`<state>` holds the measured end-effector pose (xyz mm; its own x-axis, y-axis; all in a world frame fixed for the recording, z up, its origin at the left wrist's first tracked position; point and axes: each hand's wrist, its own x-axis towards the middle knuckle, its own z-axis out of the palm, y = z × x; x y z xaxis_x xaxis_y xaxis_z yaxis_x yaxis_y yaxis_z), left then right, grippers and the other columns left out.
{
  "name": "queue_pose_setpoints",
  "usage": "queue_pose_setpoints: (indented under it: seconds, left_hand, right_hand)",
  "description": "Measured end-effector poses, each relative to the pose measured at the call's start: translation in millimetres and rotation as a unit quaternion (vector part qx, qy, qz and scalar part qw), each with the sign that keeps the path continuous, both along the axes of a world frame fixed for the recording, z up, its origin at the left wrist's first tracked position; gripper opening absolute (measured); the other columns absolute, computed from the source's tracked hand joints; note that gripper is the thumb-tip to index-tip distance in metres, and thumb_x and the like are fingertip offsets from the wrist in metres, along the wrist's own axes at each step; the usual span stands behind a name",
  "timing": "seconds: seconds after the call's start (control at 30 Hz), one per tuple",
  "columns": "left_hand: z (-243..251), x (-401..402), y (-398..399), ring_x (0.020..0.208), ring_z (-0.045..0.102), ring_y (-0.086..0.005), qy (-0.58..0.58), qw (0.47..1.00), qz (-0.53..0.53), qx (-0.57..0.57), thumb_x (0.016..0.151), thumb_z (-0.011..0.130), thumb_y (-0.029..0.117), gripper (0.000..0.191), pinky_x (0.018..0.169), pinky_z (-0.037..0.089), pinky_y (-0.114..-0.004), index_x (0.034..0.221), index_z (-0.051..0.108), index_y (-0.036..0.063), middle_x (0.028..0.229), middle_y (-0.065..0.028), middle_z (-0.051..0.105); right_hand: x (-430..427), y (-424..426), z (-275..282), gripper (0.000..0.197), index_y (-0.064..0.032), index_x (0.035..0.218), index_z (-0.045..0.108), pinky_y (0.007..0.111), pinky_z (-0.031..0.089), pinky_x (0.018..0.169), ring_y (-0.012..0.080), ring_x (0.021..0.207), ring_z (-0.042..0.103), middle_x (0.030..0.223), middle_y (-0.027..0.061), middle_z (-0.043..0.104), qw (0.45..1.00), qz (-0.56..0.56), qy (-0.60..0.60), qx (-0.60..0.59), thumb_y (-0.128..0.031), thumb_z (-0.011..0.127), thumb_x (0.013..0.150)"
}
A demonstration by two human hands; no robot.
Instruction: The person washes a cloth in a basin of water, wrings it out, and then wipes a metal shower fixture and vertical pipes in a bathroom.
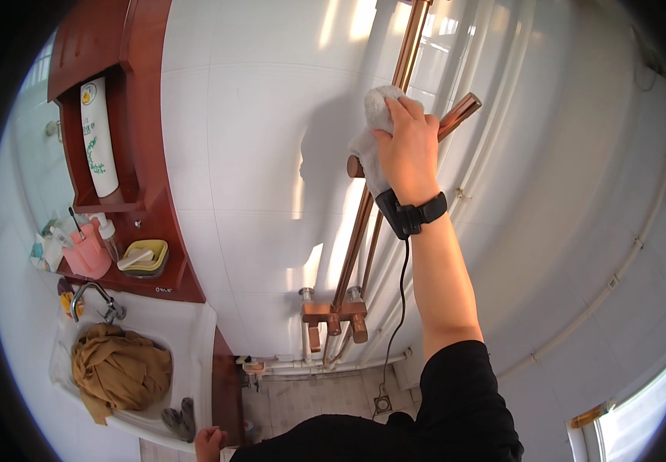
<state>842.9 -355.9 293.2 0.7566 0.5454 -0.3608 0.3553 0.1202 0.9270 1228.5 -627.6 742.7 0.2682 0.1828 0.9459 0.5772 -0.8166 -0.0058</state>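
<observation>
My right hand (pixel 408 141) grips a light grey plush cloth (pixel 380 112) against the copper-coloured riser pipe (pixel 411 49) of a wall shower. The cloth covers the joint there, so I cannot see what lies beneath it. From beside my fingers a copper-coloured cylindrical bar (pixel 460 115) sticks out to the right, and a round knob (pixel 355 166) shows at the cloth's lower left. Lower on the wall is the copper-coloured mixer valve (pixel 333 313). My left hand (pixel 210 443) is curled beside the washbasin's front corner, with nothing visible in it.
On the left a white washbasin (pixel 194 329) holds a bunched brown garment (pixel 119 369) below a chrome faucet (pixel 93 300). Dark grey gloves (pixel 180 420) lie on its rim. A red-brown cabinet (pixel 148 115) carries a white bottle (pixel 99 138), a pink cup (pixel 86 256) and a soap dish (pixel 145 258).
</observation>
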Motion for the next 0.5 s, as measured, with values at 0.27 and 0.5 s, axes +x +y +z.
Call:
queue_pose_setpoints:
  seconds: [0.27, 0.5]
  left_hand:
    - [-34.1, -4.6, -0.6, 0.07, 0.062, -0.0152, -0.005, 0.994, 0.051, -0.097, 0.087, 0.056, 0.011, 0.019, 0.064, 0.053, -0.027, 0.102, 0.054, -0.0014, 0.082, -0.0081, 0.063]
    - [5.9, -2.5, -14.8, 0.069, 0.061, -0.0141, 0.012, 0.998, 0.021, -0.065, 0.089, 0.054, 0.016, 0.024, 0.061, 0.05, -0.025, 0.105, 0.054, -0.002, 0.083, -0.0101, 0.064]
  right_hand:
    - [-8.9, -6.3, -55.7, 0.048, 0.0002, 0.114, 0.056, 0.041, 0.044, 0.086, 0.0367, 0.096, 0.049, 0.114, 0.0127, 0.056, 0.99, 0.092, 0.101, -0.02, -0.001, 0.067, 0.067]
    - [-0.7, -8.0, -61.2, 0.047, -0.0025, 0.113, 0.056, 0.041, 0.041, 0.09, 0.0361, 0.104, 0.044, 0.114, 0.0147, 0.051, 0.987, 0.12, 0.05, 0.092, 0.002, 0.067, 0.067]
